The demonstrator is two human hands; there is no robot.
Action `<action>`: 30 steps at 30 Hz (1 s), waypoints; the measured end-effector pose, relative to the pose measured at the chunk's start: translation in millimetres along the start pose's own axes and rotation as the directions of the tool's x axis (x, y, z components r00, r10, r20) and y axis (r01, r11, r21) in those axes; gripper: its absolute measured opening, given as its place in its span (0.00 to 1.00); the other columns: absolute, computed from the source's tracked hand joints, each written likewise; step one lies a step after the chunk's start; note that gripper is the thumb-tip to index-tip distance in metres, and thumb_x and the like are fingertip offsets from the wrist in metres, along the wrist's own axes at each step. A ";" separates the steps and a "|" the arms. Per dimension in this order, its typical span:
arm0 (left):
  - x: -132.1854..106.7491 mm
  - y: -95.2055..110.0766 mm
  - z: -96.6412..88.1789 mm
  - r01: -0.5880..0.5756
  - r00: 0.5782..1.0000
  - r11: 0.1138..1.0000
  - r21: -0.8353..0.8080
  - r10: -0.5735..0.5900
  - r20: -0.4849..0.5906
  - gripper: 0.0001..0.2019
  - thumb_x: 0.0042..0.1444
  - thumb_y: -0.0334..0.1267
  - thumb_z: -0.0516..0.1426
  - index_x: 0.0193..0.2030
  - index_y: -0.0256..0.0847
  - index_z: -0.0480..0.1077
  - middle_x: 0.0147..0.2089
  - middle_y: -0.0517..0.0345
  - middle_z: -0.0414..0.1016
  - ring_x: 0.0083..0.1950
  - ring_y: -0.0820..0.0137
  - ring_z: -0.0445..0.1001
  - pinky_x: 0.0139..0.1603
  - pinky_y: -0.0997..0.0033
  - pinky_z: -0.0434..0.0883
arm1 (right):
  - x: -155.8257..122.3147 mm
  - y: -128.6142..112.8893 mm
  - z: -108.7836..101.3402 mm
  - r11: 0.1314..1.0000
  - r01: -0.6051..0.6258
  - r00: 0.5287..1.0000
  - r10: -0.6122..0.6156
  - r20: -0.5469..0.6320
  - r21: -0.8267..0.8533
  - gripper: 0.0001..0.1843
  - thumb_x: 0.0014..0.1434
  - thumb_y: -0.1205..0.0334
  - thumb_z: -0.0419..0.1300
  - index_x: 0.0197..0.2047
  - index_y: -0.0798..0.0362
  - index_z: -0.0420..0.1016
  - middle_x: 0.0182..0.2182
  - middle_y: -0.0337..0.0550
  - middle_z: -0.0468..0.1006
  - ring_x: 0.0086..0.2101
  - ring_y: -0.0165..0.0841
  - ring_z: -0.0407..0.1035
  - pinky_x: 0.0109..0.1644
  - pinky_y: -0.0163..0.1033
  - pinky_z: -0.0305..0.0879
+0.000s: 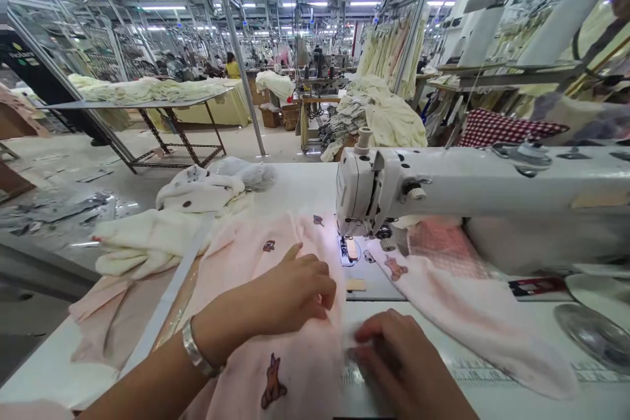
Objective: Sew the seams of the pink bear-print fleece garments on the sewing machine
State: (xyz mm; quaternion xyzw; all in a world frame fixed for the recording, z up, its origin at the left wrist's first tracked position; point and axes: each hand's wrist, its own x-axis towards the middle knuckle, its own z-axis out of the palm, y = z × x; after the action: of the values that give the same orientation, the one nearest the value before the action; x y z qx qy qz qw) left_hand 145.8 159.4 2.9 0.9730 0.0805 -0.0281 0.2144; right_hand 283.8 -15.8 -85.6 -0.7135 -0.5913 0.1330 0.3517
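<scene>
Head view: you look down at your two hands on a sewing table (pixel 39 367), with a factory hall behind.
Left hand: your left hand (pixel 295 292) lies knuckles up on the pink printed fabric (pixel 246 256), fingers curled and pinching a fold of it at the fingertips; a silver bracelet (pixel 194 348) sits on the wrist.
Right hand: your right hand (pixel 401 357) lies just beside the left, nearer to you, fingers bent down on the fabric's edge; it is blurred, so you cannot tell whether it grips or only presses.
Fabric: it spreads under both hands, runs away from them to the needle plate (pixel 350 251), and a second pink piece (pixel 467 315) trails off beyond your right hand.
Machine: the white sewing machine (pixel 472 180) stands beyond your fingertips, its head just past your left hand.
Beyond the left hand: a heap of cream garments (pixel 147 243) lies well apart from your grip, with a clear strip (pixel 167 302) lying across the cloth beside your forearm.
</scene>
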 end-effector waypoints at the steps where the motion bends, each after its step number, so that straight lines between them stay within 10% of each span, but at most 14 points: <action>1: -1.6 0.2 -1.5 0.012 1.000 1.000 -0.029 -0.012 0.001 0.08 0.56 0.26 0.53 0.31 0.42 0.68 0.35 0.64 0.71 0.43 0.69 0.70 0.63 0.49 0.49 | 1.3 -3.3 3.3 0.999 -0.028 1.000 0.028 -0.002 0.020 0.02 0.56 0.63 0.56 0.35 0.48 0.68 0.29 0.38 0.71 0.31 0.35 0.66 0.35 0.41 0.62; 7: -14.0 -2.9 -11.5 -0.025 1.000 0.996 -0.082 0.024 -0.015 0.09 0.61 0.28 0.47 0.38 0.43 0.66 0.38 0.65 0.73 0.41 0.73 0.70 0.66 0.55 0.47 | 13.6 -26.6 14.9 0.999 -0.006 0.998 0.003 0.060 0.041 0.30 0.42 0.75 0.59 0.50 0.44 0.66 0.28 0.33 0.72 0.29 0.34 0.65 0.34 0.39 0.59; 11: -13.8 4.1 -21.0 -0.022 1.000 1.000 -0.012 0.022 -0.012 0.08 0.61 0.28 0.49 0.34 0.42 0.65 0.34 0.65 0.71 0.38 0.72 0.68 0.61 0.58 0.54 | 11.3 -32.1 12.7 0.990 0.072 0.987 -0.088 0.131 0.125 0.15 0.44 0.69 0.66 0.36 0.47 0.71 0.24 0.31 0.71 0.28 0.32 0.65 0.34 0.38 0.57; 17: 11.3 19.2 -2.2 -0.090 0.996 0.989 0.122 0.090 0.002 0.06 0.59 0.29 0.51 0.31 0.41 0.63 0.31 0.63 0.69 0.36 0.69 0.66 0.44 0.67 0.64 | -23.7 -15.2 8.4 0.994 -0.002 0.998 0.009 -0.065 0.106 0.13 0.52 0.54 0.63 0.38 0.49 0.66 0.28 0.36 0.73 0.29 0.33 0.66 0.31 0.36 0.60; 23: 38.8 -12.4 50.8 -0.098 0.971 0.956 0.275 0.152 -0.183 0.05 0.59 0.27 0.50 0.34 0.38 0.65 0.38 0.54 0.68 0.41 0.65 0.65 0.44 0.65 0.65 | -43.0 -9.2 14.5 0.958 0.228 0.971 -0.237 -0.030 -0.174 0.12 0.55 0.70 0.55 0.42 0.47 0.67 0.26 0.34 0.72 0.27 0.31 0.66 0.34 0.38 0.55; 30: 5.5 5.9 48.7 0.092 0.903 0.961 0.261 0.030 -0.429 0.08 0.62 0.37 0.49 0.34 0.38 0.65 0.38 0.50 0.68 0.41 0.59 0.64 0.42 0.54 0.64 | -19.4 -4.6 2.3 0.969 0.094 0.987 -0.121 -0.108 -0.231 0.18 0.56 0.71 0.52 0.50 0.50 0.67 0.30 0.39 0.73 0.31 0.36 0.67 0.36 0.43 0.57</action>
State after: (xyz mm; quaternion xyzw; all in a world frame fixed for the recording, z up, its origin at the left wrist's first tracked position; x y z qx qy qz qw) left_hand 151.2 134.3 -39.3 0.9741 0.1364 0.1721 0.0537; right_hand 273.8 -32.9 -88.6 -0.7223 -0.6179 0.0024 0.3107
